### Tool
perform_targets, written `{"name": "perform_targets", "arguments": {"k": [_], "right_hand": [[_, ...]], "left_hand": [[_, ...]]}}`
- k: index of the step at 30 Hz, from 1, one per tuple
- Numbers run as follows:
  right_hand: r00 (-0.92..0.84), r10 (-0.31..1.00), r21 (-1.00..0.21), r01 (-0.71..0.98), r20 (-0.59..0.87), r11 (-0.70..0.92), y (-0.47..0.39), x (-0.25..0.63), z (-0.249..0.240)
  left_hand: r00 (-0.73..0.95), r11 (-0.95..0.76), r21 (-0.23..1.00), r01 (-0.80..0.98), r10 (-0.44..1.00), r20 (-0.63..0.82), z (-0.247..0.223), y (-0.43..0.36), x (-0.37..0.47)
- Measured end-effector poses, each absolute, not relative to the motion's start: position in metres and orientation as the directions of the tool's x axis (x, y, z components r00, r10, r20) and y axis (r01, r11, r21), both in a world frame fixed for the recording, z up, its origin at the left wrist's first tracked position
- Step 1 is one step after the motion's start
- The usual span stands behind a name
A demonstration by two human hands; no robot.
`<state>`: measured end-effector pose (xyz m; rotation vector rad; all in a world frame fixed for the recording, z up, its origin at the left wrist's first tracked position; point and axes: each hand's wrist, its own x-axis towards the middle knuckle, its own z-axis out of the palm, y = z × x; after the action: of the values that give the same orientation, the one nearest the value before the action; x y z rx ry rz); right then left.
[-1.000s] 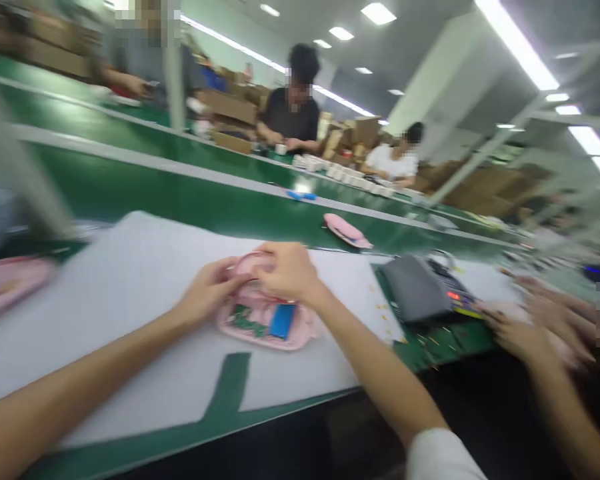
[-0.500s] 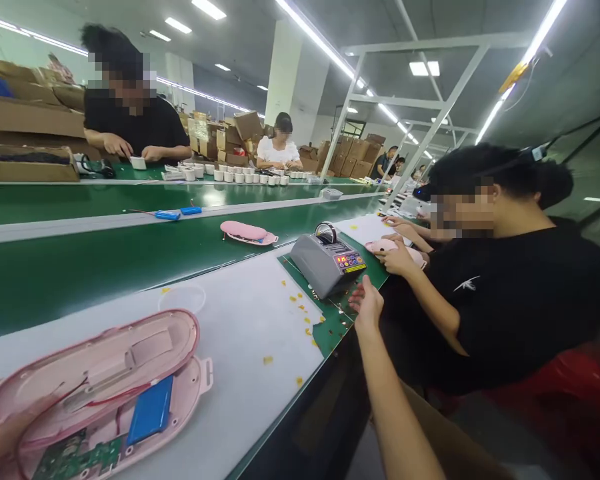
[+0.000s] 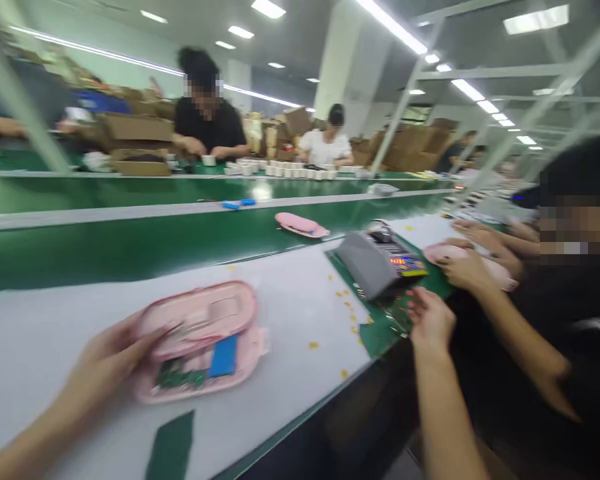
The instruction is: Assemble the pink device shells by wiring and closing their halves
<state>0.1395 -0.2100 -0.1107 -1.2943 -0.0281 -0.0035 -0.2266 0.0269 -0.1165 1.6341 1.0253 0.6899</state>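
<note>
My left hand (image 3: pixel 115 350) grips the left end of a pink plastic shell half (image 3: pixel 205 317), thumb on its inner face. That half is held tilted over a matching pink shell half (image 3: pixel 250 360), which holds a blue battery pack (image 3: pixel 224 355) and a green circuit board (image 3: pixel 180 375). My right hand (image 3: pixel 433 319) is in front of a grey tape dispenser (image 3: pixel 370 263) with a lit display, near its front right corner. Its fingers are loosely bent and apart, slightly blurred, with nothing visible in them.
Small yellow tape bits (image 3: pixel 313 345) dot the white work sheet (image 3: pixel 290 300). Another closed pink case (image 3: pixel 301 225) and blue batteries (image 3: pixel 239 203) lie farther back on the green bench. At right, a co-worker's hands (image 3: pixel 467 267) hold a pink case close to the dispenser.
The view has swung left, so the scene sits farther right and more of my left hand shows. My right hand's fingers are more bent, still by the dispenser.
</note>
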Motion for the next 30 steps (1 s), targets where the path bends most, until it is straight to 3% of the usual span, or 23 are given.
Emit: {"name": "perform_targets", "arguments": {"k": [2, 4, 7, 10, 13, 17, 20, 24, 30], "right_hand": [[0.972, 0.093, -0.940, 0.181, 0.216, 0.290, -0.191, 0.106, -0.100], [0.850, 0.323, -0.898, 0.327, 0.415, 0.293, -0.162, 0.063, -0.085], [0.419, 0.712, -0.797, 0.504, 0.563, 0.334, -0.105, -0.010, -0.063], [-0.012, 0.865, -0.648, 0.657, 0.502, 0.385, -0.046, -0.061, -0.054], [-0.221, 0.917, -0.448, 0.819, 0.333, 0.360, -0.008, -0.082, -0.059], [-0.295, 0.930, -0.241, 0.907, 0.219, 0.345, 0.003, -0.087, -0.065], [-0.292, 0.930, -0.155, 0.931, 0.222, 0.330, -0.001, -0.088, -0.066], [-0.300, 0.920, -0.049, 0.945, 0.253, 0.322, -0.003, -0.094, -0.070], [-0.087, 0.954, 0.017, 0.996, 0.286, 0.085, 0.004, -0.103, -0.066]], "left_hand": [[0.494, 0.011, 0.981, 0.193, 0.863, -0.107, -0.112, 0.031, -0.246], [0.532, 0.078, 0.994, 0.083, 0.840, -0.110, -0.112, 0.032, -0.254], [0.550, 0.105, 0.994, -0.041, 0.833, -0.065, -0.114, 0.030, -0.253], [0.567, 0.123, 0.983, -0.139, 0.823, -0.022, -0.119, 0.029, -0.250], [0.570, 0.110, 0.972, -0.206, 0.821, 0.028, -0.124, 0.030, -0.251], [0.544, 0.105, 0.967, -0.231, 0.838, 0.039, -0.131, 0.033, -0.253], [0.535, 0.140, 0.964, -0.225, 0.845, 0.002, -0.133, 0.032, -0.253], [0.555, 0.091, 0.964, -0.251, 0.829, 0.066, -0.131, 0.029, -0.253], [0.538, -0.018, 0.989, -0.144, 0.838, 0.093, -0.133, 0.029, -0.256]]}}
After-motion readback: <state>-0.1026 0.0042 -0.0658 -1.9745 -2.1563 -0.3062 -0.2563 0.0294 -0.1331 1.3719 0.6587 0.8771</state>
